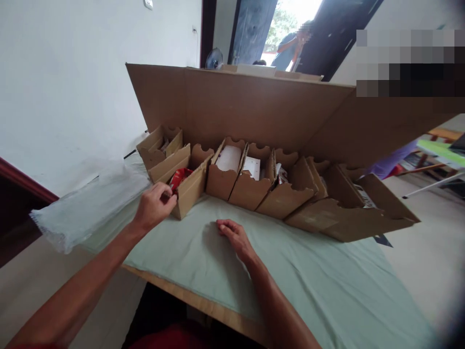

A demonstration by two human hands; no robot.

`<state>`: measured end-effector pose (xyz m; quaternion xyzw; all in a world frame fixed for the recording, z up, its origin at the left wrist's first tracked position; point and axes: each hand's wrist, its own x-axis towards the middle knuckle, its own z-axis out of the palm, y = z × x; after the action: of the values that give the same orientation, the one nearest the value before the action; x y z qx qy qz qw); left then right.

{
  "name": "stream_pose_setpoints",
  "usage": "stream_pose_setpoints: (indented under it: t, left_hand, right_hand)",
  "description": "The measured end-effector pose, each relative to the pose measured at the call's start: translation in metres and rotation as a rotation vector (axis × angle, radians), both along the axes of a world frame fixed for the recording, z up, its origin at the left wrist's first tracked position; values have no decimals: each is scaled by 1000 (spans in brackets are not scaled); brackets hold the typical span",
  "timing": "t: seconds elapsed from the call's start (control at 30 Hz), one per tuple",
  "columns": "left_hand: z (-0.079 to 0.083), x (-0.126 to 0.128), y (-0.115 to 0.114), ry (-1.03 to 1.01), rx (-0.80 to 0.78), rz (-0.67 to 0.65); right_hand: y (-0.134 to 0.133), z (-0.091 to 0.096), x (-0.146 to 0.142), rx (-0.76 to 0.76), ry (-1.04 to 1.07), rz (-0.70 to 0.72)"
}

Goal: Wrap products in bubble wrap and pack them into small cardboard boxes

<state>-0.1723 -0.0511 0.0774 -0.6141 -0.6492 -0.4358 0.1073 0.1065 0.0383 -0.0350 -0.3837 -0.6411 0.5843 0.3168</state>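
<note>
My left hand (154, 206) reaches to the front of a cardboard bin (189, 186) that holds a red packet (179, 177); its fingers are curled at the bin's edge, pinching something small I cannot make out. My right hand (234, 235) rests on the pale green cloth (290, 271) with its fingers loosely bent, holding nothing. A row of several cardboard bins runs across the table, some with white packets (228, 157) inside.
A tall cardboard sheet (254, 106) stands behind the bins. A stack of clear plastic bags (87, 203) lies at the table's left end. A white wall is on the left. A person stands in the doorway (290, 46) far behind.
</note>
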Motion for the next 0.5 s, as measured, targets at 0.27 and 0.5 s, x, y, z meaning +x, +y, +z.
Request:
stream_pose_setpoints:
  t: [0.27,0.5]
  left_hand:
    - [-17,-41,-134,-134,148,-26]
    - [-47,-28,-131,-418,229,257]
  right_hand:
    - [-8,98,4,376,-94,56]
    - [-3,153,-55,695,-566,315]
